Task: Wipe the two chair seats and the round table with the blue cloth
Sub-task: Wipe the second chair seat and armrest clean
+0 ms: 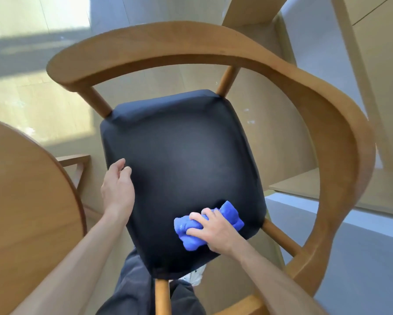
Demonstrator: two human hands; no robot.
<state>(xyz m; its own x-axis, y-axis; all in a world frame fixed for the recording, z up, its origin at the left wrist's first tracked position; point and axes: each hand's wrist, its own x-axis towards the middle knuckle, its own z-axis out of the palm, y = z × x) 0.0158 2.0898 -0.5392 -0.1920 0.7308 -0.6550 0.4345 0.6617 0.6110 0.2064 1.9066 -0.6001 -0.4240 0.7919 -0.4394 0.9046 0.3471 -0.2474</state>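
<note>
Filling most of the view, the floor [270, 137] runs pale and tan, with a grey strip [361, 246] at the right and a sunlit patch at the upper left. Over it stands the chair [168, 42], its curved wooden backrest sweeping from the upper left round to the lower right, carried on slanted wooden posts that meet the corners of the seat.

At the left edge the round table [20, 189] shows only an arc of its wooden top, just beside the seat's left side; a wooden frame piece [74, 159] sits on the floor between them, partly hidden by the table's rim.

The seat [179, 155] is black, padded and bare over most of its surface, with a dull sheen in the middle. Below its near edge lie the person's dark trousers [132, 287], a wooden chair leg [162, 296] crossing in front of them, and a bit of white shoe [194, 275] peeping out beneath the seat.

The left hand [117, 187] rests loosely on the seat's left edge, fingers curled, grasping nothing. The right hand [213, 230] presses down on the cloth [191, 233], fingers spread and curled into it. The cloth is blue, bunched, and lies on the seat's near right corner, part of it covered by the hand, with a fold poking out beyond the knuckles toward the seat's right edge.
</note>
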